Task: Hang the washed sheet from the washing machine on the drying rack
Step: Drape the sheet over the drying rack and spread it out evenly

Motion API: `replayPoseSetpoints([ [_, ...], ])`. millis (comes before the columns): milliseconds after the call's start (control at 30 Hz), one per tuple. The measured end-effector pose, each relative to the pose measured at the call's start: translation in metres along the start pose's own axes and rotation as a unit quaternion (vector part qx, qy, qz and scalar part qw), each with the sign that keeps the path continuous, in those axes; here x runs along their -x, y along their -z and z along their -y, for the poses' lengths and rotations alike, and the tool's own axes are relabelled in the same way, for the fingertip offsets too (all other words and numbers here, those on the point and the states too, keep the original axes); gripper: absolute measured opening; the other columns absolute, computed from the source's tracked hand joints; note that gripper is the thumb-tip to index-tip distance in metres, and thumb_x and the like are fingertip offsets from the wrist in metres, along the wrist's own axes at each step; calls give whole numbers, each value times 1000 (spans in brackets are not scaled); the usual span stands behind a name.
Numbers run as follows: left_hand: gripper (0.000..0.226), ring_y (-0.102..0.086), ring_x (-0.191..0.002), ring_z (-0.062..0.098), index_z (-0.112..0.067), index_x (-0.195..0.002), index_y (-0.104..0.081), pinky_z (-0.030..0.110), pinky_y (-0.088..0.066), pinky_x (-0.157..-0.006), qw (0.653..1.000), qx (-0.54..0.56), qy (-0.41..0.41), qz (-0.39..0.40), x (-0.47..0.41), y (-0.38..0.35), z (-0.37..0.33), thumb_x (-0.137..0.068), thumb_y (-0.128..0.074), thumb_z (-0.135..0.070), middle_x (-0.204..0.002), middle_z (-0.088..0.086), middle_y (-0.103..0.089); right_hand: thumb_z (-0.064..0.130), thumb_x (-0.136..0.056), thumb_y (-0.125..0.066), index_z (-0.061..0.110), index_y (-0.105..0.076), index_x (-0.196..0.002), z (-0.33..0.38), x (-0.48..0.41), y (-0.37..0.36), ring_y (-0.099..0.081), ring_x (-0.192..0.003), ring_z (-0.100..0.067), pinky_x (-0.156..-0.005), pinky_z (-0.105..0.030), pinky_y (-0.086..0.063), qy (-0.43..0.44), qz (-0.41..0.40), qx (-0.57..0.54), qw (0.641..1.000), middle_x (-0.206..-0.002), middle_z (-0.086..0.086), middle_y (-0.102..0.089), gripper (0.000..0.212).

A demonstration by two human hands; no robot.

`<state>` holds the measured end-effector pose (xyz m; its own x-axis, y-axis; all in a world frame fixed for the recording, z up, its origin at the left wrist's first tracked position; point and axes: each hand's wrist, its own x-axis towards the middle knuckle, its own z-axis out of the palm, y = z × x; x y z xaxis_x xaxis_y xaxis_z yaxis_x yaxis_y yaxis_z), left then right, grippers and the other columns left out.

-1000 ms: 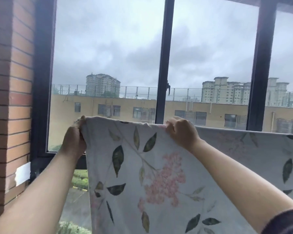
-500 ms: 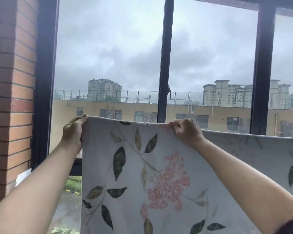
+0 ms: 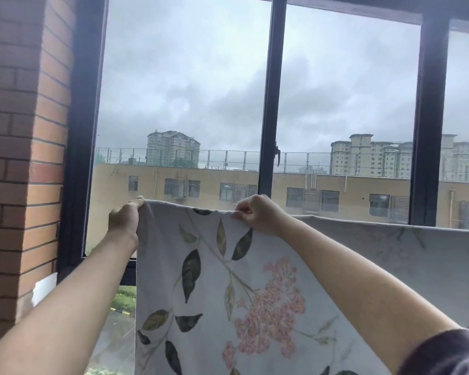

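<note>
A white sheet (image 3: 255, 293) printed with dark leaves and pink flowers hangs in front of me, its top fold running level across the view. My left hand (image 3: 123, 219) grips the sheet's top left corner. My right hand (image 3: 257, 213) pinches the top fold about a forearm's length to the right. The sheet continues to the right (image 3: 390, 253) behind my right arm. The drying rack's bar is hidden under the fold.
A black-framed window (image 3: 267, 104) stands right behind the sheet, with a handle (image 3: 277, 155) on its middle post. A brick wall (image 3: 19, 158) closes the left side. Buildings and grey sky lie outside.
Both hands keep their hold on the top fold. My left hand's fingers now wrap over the corner, and the view has tilted up slightly.
</note>
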<state>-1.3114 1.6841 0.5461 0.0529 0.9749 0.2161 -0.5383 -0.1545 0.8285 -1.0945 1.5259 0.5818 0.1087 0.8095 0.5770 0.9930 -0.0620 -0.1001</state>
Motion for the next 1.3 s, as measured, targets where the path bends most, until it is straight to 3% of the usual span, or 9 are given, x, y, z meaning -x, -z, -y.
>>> replayPoseSetpoints([
  [200, 13, -51, -95, 24, -15, -101, -57, 32, -41, -82, 999, -50, -11, -1, 2, 7, -2, -90, -62, -20, -100, 7, -56, 27, -88, -63, 17, -74, -80, 27, -24, -14, -62, -73, -17, -72, -33, -53, 11, -44, -89, 995, -72, 2, -67, 17],
  [300, 10, -53, -96, 24, -15, -97, -63, 34, -43, -84, 997, -81, -9, 1, -2, 7, 2, -90, -63, -22, -102, 7, -60, 36, -90, -60, 20, -73, -84, 37, -29, -17, -59, -70, -15, -68, -31, -49, 29, 32, -69, 997, -72, 4, -65, 22],
  [367, 9, -54, -92, 22, -15, -84, -65, 35, -46, -82, 996, -90, -12, -5, -5, 8, 4, -89, -65, -23, -98, 6, -62, 38, -91, -57, 20, -68, -80, 33, -27, -16, -56, -69, -18, -68, -34, -49, 41, 72, -5, 997, -67, 4, -60, 23],
  [433, 21, -56, -87, 23, -17, -69, -62, 39, -50, -84, 996, -92, -20, -6, -7, 9, 8, -88, -67, -25, -91, 5, -64, 35, -91, -59, 21, -62, -73, 24, -24, -11, -50, -66, -19, -67, -36, -47, 42, 53, 21, 998, -61, 5, -52, 23],
  [633, 25, -57, -78, 21, -18, -63, -63, 43, -53, -87, 995, -86, -59, -11, -8, 10, 7, -87, -68, -23, -72, -2, -63, 41, -92, -55, 16, -43, -57, -5, -9, 4, -39, -58, -18, -59, -33, -37, 23, 52, 62, 996, -55, 4, -41, 44],
  [833, 20, -57, -85, 24, -12, -82, -64, 32, -47, -79, 979, -166, -107, -54, -15, 1, 7, -92, -60, -29, -88, 7, -63, 53, -95, -43, 19, -43, -59, -43, 24, 29, -49, -63, -21, -60, -32, -39, -24, 33, 147, 988, -59, 4, -49, 49],
  [1067, 22, -57, -92, 29, -8, -93, -63, 32, -42, -79, 963, -232, -117, -74, -13, -12, 14, -96, -53, -28, -98, 10, -64, 58, -95, -18, 17, -39, -53, -87, 58, 48, -52, -67, -25, -67, -34, -43, -121, -14, 189, 974, -57, 1, -45, 63],
  [1200, 20, -60, -99, 35, -12, -82, -61, 37, -46, -83, 964, -226, -121, -64, -16, -12, 21, -93, -57, -28, -101, 19, -67, 58, -95, -27, 32, -51, -54, -89, 61, 49, -49, -65, -23, -63, -33, -38, -99, -28, 154, 983, -57, 7, -47, 54],
  [1300, 22, -61, -100, 34, -10, -86, -66, 36, -47, -84, 965, -213, -132, -79, -20, -9, 24, -93, -58, -29, -101, 20, -68, 52, -97, -34, 21, -39, -51, -81, 57, 48, -45, -57, -20, -59, -32, -34, -95, -25, 107, 989, -51, 7, -43, 56],
])
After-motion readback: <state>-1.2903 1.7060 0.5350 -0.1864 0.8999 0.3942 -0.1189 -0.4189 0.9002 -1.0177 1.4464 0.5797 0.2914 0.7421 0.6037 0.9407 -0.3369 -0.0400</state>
